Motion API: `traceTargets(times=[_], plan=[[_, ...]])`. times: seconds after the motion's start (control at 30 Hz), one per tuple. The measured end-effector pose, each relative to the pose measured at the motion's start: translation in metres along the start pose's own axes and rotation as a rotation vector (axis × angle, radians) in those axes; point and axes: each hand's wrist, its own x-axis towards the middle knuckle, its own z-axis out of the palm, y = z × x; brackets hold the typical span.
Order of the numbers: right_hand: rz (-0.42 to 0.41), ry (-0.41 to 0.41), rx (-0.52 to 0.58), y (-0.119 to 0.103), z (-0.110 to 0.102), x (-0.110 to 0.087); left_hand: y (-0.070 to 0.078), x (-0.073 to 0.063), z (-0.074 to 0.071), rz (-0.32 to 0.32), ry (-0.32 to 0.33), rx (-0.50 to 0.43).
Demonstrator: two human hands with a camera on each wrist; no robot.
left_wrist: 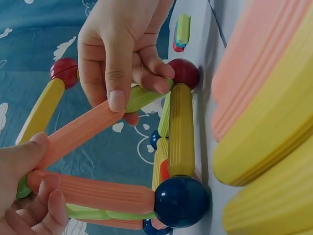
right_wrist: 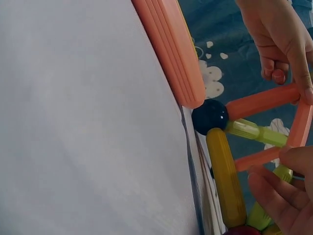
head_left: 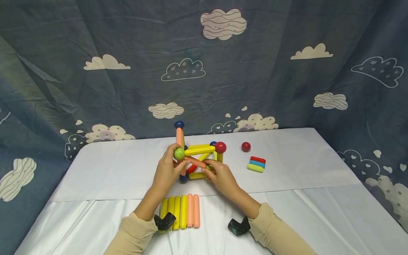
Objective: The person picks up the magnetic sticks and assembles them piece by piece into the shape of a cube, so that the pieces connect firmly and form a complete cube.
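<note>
On the white cloth-covered table (head_left: 111, 173), head view: one multicoloured stick-and-ball frame (head_left: 200, 151) of ridged rods.
Held salmon rod (head_left: 196, 162): one, ridged, plastic-looking; between the hands, long axis running rightward and slightly toward the wearer; neither hand nearer, one at each end.
Left hand (head_left: 165, 169): grasping the frame's corner beside one glossy green ball (head_left: 179, 153).
Right hand (head_left: 221, 177): pinching the rod's right end.
Row nearer the wearer: four long yellow rods (head_left: 177, 212), two long salmon rods (head_left: 193, 210), side by side.
Right-hand group: three short rods, one red (head_left: 258, 159), one blue (head_left: 256, 164), one lime (head_left: 255, 168); beyond them, one loose red ball (head_left: 245, 146).
Left wrist view: right thumb at the junction of held rod and one light-green rod (left_wrist: 146, 95); contact between rods, cannot tell. Frame balls visible: two red, three navy, one green.
Right wrist view: held rod upright-slanting, left hand above, right hand below; one large navy ball (right_wrist: 210, 116) alongside.
</note>
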Motion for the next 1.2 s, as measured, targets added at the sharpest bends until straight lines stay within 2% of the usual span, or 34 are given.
traceTargets(times=[0.1,0.17,0.23,0.27,0.33,0.47,0.57,0.73,0.93,1.2], plan=[[-0.17,0.091,-0.022,-0.001,-0.007,0.001,0.0,0.0,0.001,-0.011,-0.013,-0.014],[-0.307,0.208,-0.062,-0.002,-0.016,0.003,0.001,0.0,0.002,-0.023,-0.026,-0.02],[-0.379,0.321,-0.104,-0.003,-0.027,0.006,0.002,0.0,0.003,-0.034,-0.032,-0.018],[-0.372,0.357,-0.123,-0.004,-0.032,0.008,0.002,0.0,0.003,-0.036,-0.032,-0.014],[-0.284,0.361,-0.162,-0.005,-0.041,0.011,0.003,0.0,0.004,-0.034,-0.025,-0.013],[-0.067,0.185,-0.129,0.001,-0.048,0.014,0.002,-0.001,0.005,-0.028,-0.014,-0.024],[-0.002,0.1,-0.069,0.005,-0.049,0.013,0.001,0.0,0.005,-0.045,-0.023,-0.076],[-0.043,0.106,-0.034,0.008,-0.047,0.009,-0.005,0.006,0.003,-0.103,-0.056,-0.183],[-0.09,0.112,-0.04,0.004,-0.038,0.005,-0.017,0.02,0.002,-0.185,-0.075,-0.217],[-0.112,0.096,-0.035,-0.006,-0.023,0.004,-0.035,0.044,0.007,-0.192,-0.105,-0.314]])
